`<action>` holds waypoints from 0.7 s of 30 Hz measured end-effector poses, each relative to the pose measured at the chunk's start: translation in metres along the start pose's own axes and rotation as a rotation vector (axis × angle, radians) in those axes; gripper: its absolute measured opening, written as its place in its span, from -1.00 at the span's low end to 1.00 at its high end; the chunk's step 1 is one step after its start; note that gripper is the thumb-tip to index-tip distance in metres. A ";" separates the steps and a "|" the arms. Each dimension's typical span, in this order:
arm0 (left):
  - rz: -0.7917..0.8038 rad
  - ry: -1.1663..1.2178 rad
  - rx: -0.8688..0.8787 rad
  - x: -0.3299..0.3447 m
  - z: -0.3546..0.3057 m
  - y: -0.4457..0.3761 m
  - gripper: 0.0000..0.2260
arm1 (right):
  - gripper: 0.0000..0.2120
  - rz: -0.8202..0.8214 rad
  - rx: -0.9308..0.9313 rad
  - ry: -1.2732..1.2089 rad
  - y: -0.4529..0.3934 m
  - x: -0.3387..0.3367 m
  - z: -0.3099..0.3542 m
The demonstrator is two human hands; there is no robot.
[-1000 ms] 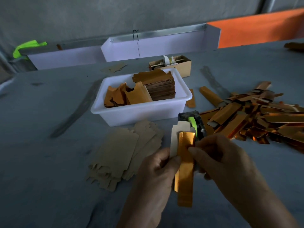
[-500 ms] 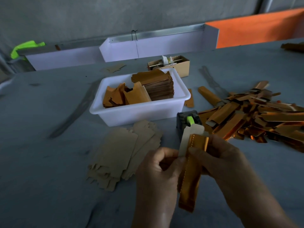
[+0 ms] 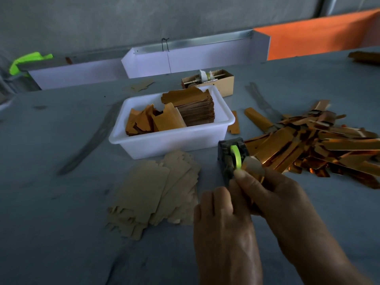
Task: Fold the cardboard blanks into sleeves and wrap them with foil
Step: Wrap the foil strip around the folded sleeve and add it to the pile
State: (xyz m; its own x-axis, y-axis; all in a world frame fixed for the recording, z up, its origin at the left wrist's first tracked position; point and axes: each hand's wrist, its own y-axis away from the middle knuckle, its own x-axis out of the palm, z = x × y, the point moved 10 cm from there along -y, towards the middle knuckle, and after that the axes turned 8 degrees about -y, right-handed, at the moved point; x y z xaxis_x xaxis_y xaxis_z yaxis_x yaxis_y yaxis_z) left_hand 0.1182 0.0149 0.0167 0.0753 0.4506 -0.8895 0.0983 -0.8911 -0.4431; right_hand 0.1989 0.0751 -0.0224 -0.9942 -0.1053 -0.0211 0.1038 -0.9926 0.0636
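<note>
We have the foil-wrapped sleeve brought up against the tape dispenser, which stands just in front of the white bin's right front corner, roughly mid-table. The right hand pinches the sleeve, thumb and forefinger curled on its upper end beside the green tape roll. The left hand sits just beside it, fingers curled inward toward the same spot; whether it grips the sleeve, a tape end, or nothing, we cannot tell, since the hands hide the lower part. We judge the step in hand to be taping the foil seam shut. To do it well, we'd hold the overlap tight with the pinch so the foil doesn't spring loose, draw tape straight off the roll, lay it across the seam, and tear against the cutter without creasing the foil. Only the sleeve's rounded pale top shows; its long axis appears to run from the dispenser back toward the near edge, tip pointing away to the far side, though most of its length is covered. Flat cardboard blanks lie fanned left of the hands; finished foil sleeves heap toward the right edge.
</note>
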 end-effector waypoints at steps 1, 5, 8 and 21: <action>-0.010 0.058 -0.009 0.000 0.002 0.001 -0.63 | -0.64 -0.010 -0.008 0.018 -0.001 -0.003 0.002; 0.065 0.646 -0.364 0.016 0.043 0.003 -0.78 | -0.77 0.033 0.016 -0.060 -0.004 -0.006 0.001; 0.343 1.117 -0.640 0.050 0.056 0.013 -0.96 | -0.81 0.051 0.060 -0.186 -0.004 -0.003 0.000; 0.270 1.275 -0.796 0.063 0.076 0.015 -0.87 | -0.86 -0.055 -0.027 0.221 -0.021 -0.041 -0.002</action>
State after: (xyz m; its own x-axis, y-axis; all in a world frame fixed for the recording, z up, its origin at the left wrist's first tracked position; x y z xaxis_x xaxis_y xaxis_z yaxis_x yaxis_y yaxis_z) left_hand 0.0491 0.0261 -0.0542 0.9145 0.4000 -0.0614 0.4018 -0.8795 0.2549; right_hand 0.2376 0.1004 -0.0251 -0.9685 -0.0588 -0.2421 0.0533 -0.9982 0.0291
